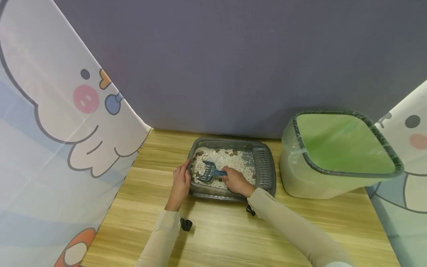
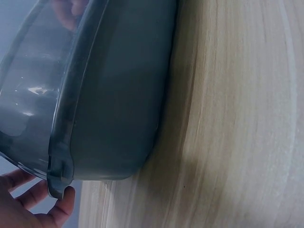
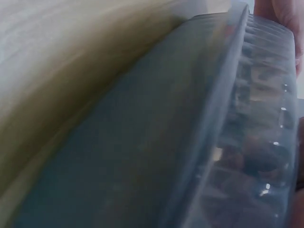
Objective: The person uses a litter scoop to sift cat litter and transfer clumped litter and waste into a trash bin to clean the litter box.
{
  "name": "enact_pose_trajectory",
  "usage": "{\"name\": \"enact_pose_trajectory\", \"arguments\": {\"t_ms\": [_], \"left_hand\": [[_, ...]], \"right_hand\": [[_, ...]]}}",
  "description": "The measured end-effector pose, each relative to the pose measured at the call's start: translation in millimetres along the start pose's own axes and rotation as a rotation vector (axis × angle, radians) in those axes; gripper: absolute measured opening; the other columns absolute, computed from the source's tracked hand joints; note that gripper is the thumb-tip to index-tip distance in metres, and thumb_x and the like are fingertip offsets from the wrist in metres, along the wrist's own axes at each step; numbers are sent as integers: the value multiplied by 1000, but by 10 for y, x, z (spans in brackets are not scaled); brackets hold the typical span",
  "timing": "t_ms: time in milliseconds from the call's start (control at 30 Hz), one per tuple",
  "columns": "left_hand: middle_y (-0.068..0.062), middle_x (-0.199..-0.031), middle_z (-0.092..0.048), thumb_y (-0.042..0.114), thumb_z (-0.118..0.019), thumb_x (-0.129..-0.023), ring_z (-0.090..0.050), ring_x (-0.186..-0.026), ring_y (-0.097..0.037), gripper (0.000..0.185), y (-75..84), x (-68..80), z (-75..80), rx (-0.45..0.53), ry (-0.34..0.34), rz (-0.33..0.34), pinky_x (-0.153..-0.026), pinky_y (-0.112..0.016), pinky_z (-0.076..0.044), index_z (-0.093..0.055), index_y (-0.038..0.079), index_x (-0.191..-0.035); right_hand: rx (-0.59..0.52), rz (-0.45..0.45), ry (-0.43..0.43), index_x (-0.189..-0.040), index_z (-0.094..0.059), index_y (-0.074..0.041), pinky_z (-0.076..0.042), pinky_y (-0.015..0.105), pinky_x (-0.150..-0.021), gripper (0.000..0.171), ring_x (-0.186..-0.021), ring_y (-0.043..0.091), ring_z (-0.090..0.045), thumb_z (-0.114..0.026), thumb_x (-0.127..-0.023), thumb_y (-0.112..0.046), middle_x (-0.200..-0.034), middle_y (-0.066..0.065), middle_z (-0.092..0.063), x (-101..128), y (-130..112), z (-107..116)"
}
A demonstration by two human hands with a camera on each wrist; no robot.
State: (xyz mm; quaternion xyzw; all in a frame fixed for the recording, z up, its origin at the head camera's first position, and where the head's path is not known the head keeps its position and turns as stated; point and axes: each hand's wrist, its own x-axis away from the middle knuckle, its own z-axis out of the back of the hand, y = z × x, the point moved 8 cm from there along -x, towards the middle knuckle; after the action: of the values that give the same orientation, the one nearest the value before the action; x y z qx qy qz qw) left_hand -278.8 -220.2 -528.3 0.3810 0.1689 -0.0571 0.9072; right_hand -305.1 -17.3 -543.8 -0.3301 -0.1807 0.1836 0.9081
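Note:
A grey litter box (image 1: 265, 168) stands on the table, holding pale litter (image 1: 237, 161) with several brown clumps (image 1: 234, 152) in it. With its fingers and thumb, my left hand (image 1: 181, 180) grips the box's left rim; the left wrist view shows this hand (image 2: 28, 209) pinching the rim's corner. My right hand (image 1: 235, 180) reaches over the front rim and holds a blue slotted litter scoop (image 1: 208, 171) by its handle. The scoop's head lies in the litter at the left part of the box. In the right wrist view the box wall (image 3: 142, 118) hides most of that hand.
To the right of the box stands a large pale green bin (image 1: 310, 185) with a dark rim and a clear bag lining. Behind rises a grey partition (image 1: 213, 66). Cartoon-printed panels (image 1: 50, 92) flank the wooden table (image 1: 217, 233).

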Motion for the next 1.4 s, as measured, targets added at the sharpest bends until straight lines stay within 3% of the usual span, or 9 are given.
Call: {"name": "enact_pose_trajectory", "arguments": {"t_ms": [233, 500, 700, 833, 1033, 1233, 1400], "left_hand": [[-23, -122, -48, 11, -34, -102, -41, -100, -38, 42, 28, 15, -9, 1, -5, -5, -81, -51, -37, -40, 8, -144], [-23, -120, -50, 10, -36, -101, -41, -99, -37, 43, -28, 36, 14, -8, 9, 5, -81, -50, -38, -41, 8, -143], [-25, -118, -50, 8, -37, -100, -42, -99, -40, 43, -9, 39, 37, -11, 35, -9, -81, -52, -37, -42, 5, -142], [-25, -118, -50, 8, -37, -100, -42, -97, -39, 42, -3, 47, 34, -6, 31, -13, -81, -52, -37, -42, 5, -142], [-24, -118, -50, 8, -37, -100, -41, -95, -38, 42, -9, 64, 30, 0, 18, -11, -79, -51, -36, -41, 6, -142], [-24, -119, -50, 9, -36, -101, -41, -96, -37, 43, 2, 57, 31, -1, 19, -5, -78, -50, -36, -41, 8, -143], [-24, -118, -50, 9, -36, -101, -41, -94, -38, 42, 47, 41, 41, -2, 26, -21, -77, -50, -36, -42, 6, -142]], "right_hand": [[-91, 43, 84, -124, -52, -10, -38, 36, -60, 24, -63, 16, -46, -47, -100, -12, -101, 9, -58, 149, 64, 96], [-194, 116, 266, -125, -53, -10, -36, 33, -57, 26, -58, 15, -41, -46, -100, -14, -83, 8, -53, 365, 175, 298], [-250, 154, 354, -126, -52, -8, -35, 31, -54, 28, -55, 16, -37, -43, -101, -17, -74, 5, -46, 496, 214, 459], [-234, 174, 439, -126, -53, -8, -36, 32, -55, 28, -57, 17, -39, -45, -101, -15, -77, 3, -46, 595, 215, 588], [-169, 235, 602, -127, -54, -8, -40, 34, -61, 30, -67, 15, -47, -51, -98, -15, -98, 4, -55, 756, 154, 798], [-166, 256, 662, -129, -55, -12, -40, 31, -54, 32, -57, 12, -44, -52, -97, -18, -90, 1, -51, 848, 102, 930], [-164, 278, 721, -125, -55, -8, -40, 35, -62, 31, -71, 15, -48, -55, -95, -14, -99, 5, -56, 924, 47, 1022]]}}
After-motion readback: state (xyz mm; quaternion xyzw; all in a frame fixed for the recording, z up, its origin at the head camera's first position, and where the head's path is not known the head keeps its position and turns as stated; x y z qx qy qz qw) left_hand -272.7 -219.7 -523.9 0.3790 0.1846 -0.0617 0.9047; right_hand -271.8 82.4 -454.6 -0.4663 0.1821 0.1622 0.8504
